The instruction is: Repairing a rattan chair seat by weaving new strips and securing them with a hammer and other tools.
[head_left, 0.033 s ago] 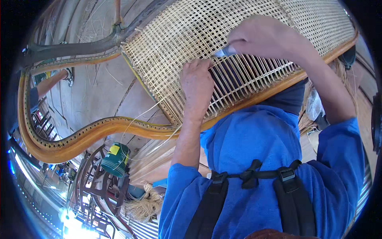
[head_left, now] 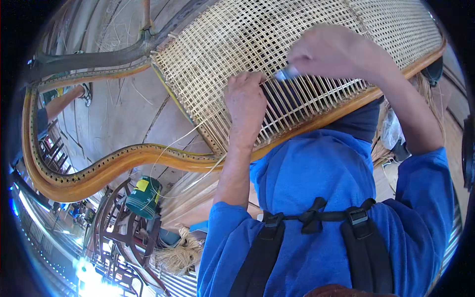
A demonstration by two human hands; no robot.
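A woven cane panel (head_left: 217, 59) is set in a curved wooden frame (head_left: 114, 166) in front of me. Beside a part where the strands run in only one direction, my left hand (head_left: 245, 101) rests with curled fingers gripping the cane weave. My right hand (head_left: 329, 52) is closed around a small tool (head_left: 285, 74) with a pale, bluish end; motion blurs it and its kind is unclear. The tool's tip lies just right of my left fingertips, over the open strands. A loose cane strand (head_left: 173, 144) trails from the weave over the frame's edge.
Below the frame on the left stand a green bucket (head_left: 143, 197), dark wooden chair frames (head_left: 123, 232) and a bundle of pale fibre (head_left: 180, 255). Another person's leg (head_left: 64, 103) shows at far left. A clear plastic bag (head_left: 391, 129) lies near my right arm.
My right hand and the small tool have shifted slightly right and toward me, away from my left fingertips. My left hand stays in place.
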